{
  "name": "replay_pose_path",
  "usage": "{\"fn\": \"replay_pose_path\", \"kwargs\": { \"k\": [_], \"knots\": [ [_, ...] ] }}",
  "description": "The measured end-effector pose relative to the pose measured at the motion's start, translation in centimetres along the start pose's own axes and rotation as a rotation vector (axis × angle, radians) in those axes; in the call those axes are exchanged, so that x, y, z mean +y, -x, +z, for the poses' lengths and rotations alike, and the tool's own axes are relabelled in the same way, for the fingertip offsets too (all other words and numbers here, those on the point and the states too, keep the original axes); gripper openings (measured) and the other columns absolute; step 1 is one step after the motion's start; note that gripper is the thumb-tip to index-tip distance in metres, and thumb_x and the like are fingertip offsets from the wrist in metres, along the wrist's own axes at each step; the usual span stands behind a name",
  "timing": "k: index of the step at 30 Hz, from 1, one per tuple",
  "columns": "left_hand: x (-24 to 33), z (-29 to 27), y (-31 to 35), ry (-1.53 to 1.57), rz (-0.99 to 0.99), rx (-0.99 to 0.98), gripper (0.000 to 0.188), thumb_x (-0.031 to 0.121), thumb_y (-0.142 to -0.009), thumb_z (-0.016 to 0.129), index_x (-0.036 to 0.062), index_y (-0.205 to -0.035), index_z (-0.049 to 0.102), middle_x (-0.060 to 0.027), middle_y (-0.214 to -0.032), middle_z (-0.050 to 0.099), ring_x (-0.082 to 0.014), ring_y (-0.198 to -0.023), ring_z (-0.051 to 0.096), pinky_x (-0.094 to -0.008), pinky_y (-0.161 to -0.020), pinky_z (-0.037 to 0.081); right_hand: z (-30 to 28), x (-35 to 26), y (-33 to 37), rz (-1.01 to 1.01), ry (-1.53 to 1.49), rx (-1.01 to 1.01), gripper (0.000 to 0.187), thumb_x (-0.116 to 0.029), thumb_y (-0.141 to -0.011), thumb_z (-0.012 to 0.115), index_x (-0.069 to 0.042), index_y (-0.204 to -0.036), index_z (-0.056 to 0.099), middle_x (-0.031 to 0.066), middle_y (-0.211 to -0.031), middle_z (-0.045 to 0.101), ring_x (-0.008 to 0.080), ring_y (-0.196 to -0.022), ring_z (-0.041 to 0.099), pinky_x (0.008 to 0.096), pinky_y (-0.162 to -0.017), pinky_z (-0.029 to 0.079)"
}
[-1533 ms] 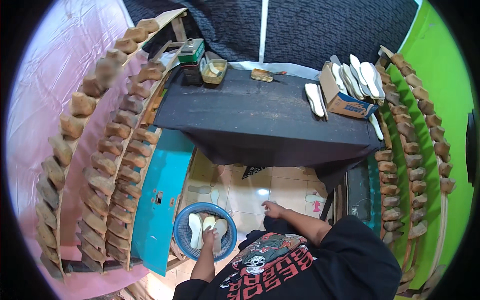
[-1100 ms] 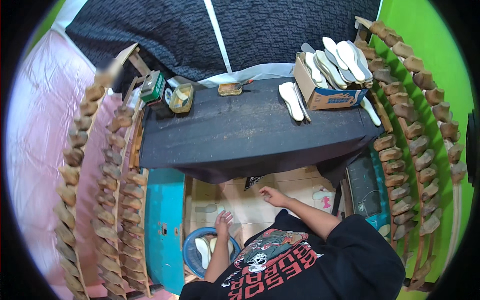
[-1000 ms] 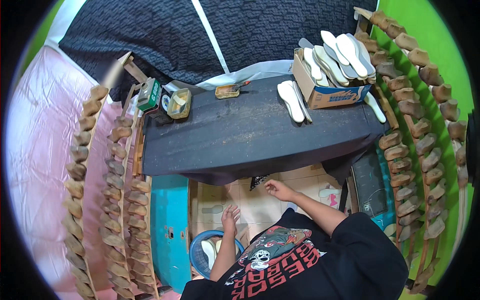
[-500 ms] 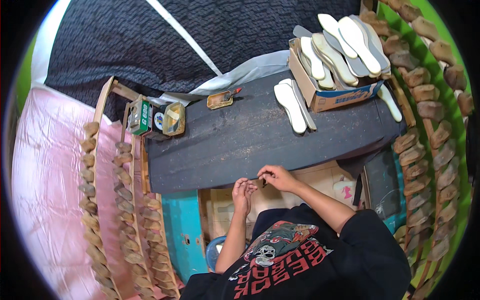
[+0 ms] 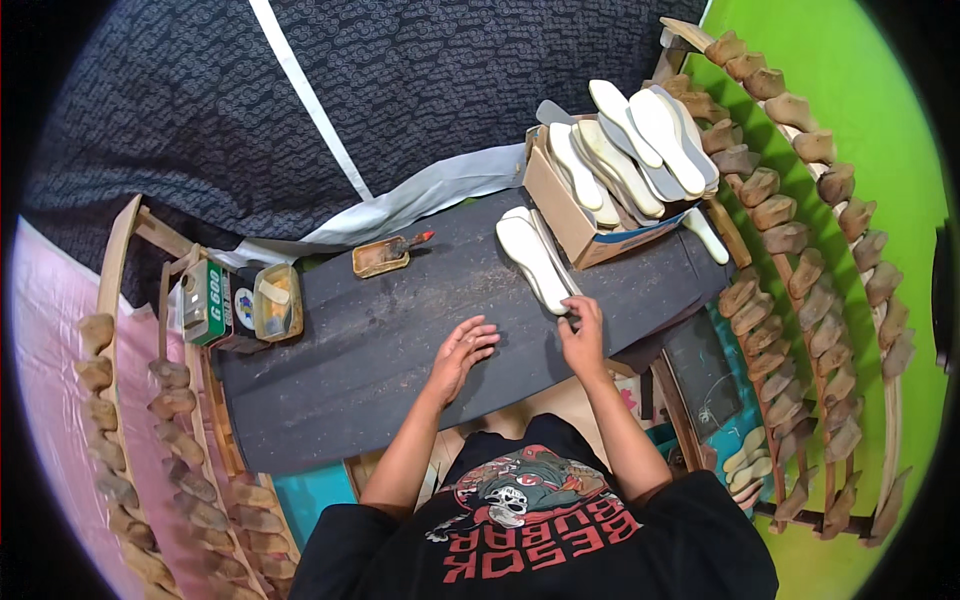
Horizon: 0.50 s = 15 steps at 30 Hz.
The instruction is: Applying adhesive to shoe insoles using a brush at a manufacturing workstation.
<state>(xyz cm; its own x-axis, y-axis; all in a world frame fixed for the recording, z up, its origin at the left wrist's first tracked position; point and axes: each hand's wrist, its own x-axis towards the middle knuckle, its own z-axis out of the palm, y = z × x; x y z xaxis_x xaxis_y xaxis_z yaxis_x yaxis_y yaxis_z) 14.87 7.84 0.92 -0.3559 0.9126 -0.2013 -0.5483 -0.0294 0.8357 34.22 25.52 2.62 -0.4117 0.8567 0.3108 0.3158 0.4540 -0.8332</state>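
A white insole point(image 5: 528, 258) lies on the dark-covered table point(image 5: 400, 330), with a grey insole beside it, partly overlapped. My right hand point(image 5: 583, 338) is at the narrow near end of the white insole. Its fingers are bent and parted from the thumb around that end, and contact is hard to make out. To the left, my left hand point(image 5: 461, 358) hovers over the near part of the table, fingers stretched and nothing in them.
A cardboard box point(image 5: 562, 205) heaped with white and grey insoles stands at the back right. Further left are a brush in a shallow tray point(image 5: 375, 260), a yellowish tub point(image 5: 279, 310) and a green can point(image 5: 205, 300). Racks of wooden shoe lasts point(image 5: 785, 238) flank both sides.
Both hands have parted and moved forward from the table's near edge to above the tabletop. My right hand has reached the insoles. The view has shifted to the right.
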Motion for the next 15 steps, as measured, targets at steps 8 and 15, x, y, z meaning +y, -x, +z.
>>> {"fn": "replay_pose_path", "kwargs": {
  "k": [8, 15],
  "knots": [
    [0.4, 3.4, -4.4, 0.05, -0.056, -0.182, 0.049, 0.024, -0.109, 0.051, 0.004, -0.152, 0.041, -0.0132, -0.145, 0.056, -0.023, -0.133, 0.056, -0.0358, -0.11, 0.045, -0.5, 1.6, -1.6, 0.126, 0.095, 0.014, 0.054, 0.001, -0.079, 0.07, -0.004, -0.131, 0.058, 0.0164, -0.129, 0.057, 0.0352, -0.118, 0.052, 0.043, -0.1, 0.045],
    [-0.1, 5.2, -7.3, 0.019, -0.043, -0.143, 0.059, 0.026, -0.107, 0.052, 0.0067, -0.159, 0.032, -0.0106, -0.158, 0.045, -0.022, -0.147, 0.041, -0.0385, -0.118, 0.034, -1.2, 3.5, -5.1, 0.109, 0.126, -0.222, 0.051, -0.012, -0.086, 0.074, -0.002, -0.133, 0.058, 0.0206, -0.128, 0.058, 0.0405, -0.119, 0.056, 0.0437, -0.099, 0.048]
  ]
}}
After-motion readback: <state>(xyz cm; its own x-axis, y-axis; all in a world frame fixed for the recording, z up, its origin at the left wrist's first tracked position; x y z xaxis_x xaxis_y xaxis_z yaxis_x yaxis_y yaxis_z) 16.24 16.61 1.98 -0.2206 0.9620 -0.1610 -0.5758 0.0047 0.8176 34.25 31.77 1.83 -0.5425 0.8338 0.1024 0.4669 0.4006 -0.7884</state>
